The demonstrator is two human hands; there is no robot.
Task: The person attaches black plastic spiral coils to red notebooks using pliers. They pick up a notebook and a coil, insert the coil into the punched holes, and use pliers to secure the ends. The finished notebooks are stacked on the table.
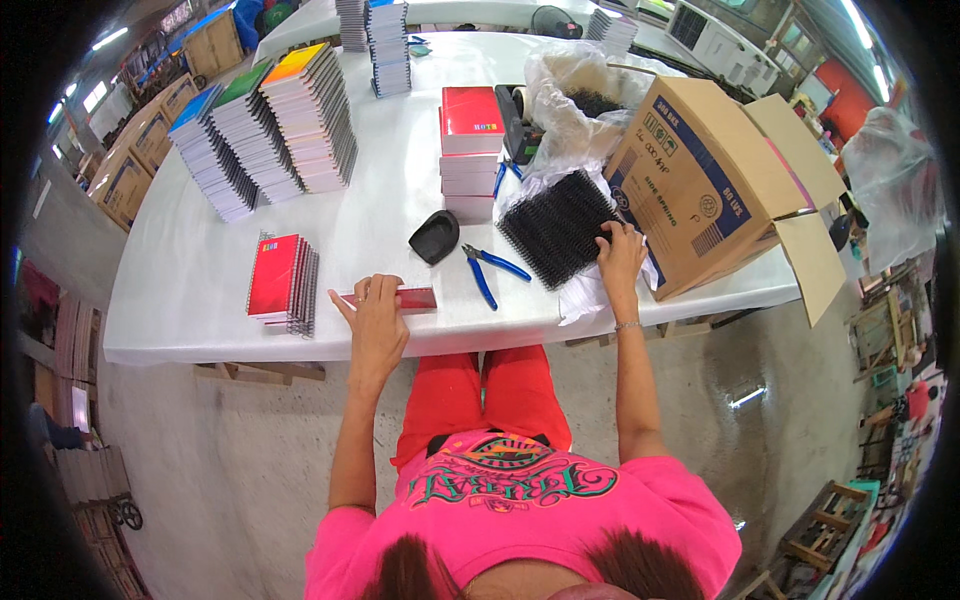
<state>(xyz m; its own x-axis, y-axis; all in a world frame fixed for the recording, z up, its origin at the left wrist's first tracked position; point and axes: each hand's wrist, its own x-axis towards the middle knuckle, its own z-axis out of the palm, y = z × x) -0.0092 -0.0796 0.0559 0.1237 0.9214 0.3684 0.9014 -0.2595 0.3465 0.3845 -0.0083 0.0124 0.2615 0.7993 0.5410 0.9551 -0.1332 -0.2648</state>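
Note:
My left hand [375, 318] grips a small red-covered notebook [418, 299] at the table's front edge; it is seen nearly edge-on. My right hand [622, 252] has its fingers bent onto the right edge of a pile of black spiral binding coils [552, 222], pinching at a coil. The pile lies on crumpled white plastic. Left of my left hand is a stack of red notebooks [275, 280] with coils along the side. Between my hands lie blue-handled cutting pliers [488, 272] and a black oval dish [434, 237].
A taller stack of red-covered books [472, 125] stands mid-table, beside a second blue-handled tool [505, 177]. Blue, green and yellow notebook stacks [312, 125] rise at the back left. An open cardboard box [690, 185] is at the right, next to a plastic-lined container [570, 75] of black coils.

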